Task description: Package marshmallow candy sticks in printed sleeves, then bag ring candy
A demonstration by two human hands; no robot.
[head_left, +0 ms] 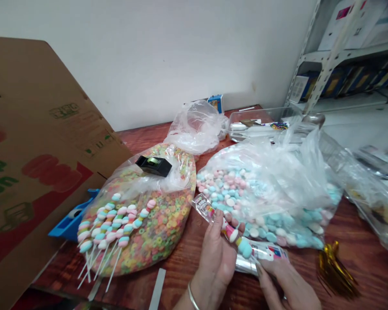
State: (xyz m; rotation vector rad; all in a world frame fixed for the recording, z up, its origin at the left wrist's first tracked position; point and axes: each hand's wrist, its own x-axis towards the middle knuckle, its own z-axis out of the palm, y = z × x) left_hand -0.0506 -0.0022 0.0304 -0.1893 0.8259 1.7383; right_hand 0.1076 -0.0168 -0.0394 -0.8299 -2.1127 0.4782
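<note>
Marshmallow skewer (pixel 233 234), in clear wrapping, lies across the left hand (pixel 217 254), whose fingers curl around it. The right hand (pixel 287 284) pinches its stick end. Leftward of the hands, more skewers (pixel 126 219) rest upon a ring-cereal bag (pixel 171 224).

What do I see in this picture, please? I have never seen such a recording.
There is no machine: these are a person's two bare hands, seen by a camera worn on the head, looking forward and down. The left hand holds a wrapped candy stick; the right hand pinches its lower end. On the wooden table lie a clear bag of rings, a bag of pastel candies and some gold strips. Several marshmallow sticks and a black tape dispenser rest on the bag of rings.
</note>
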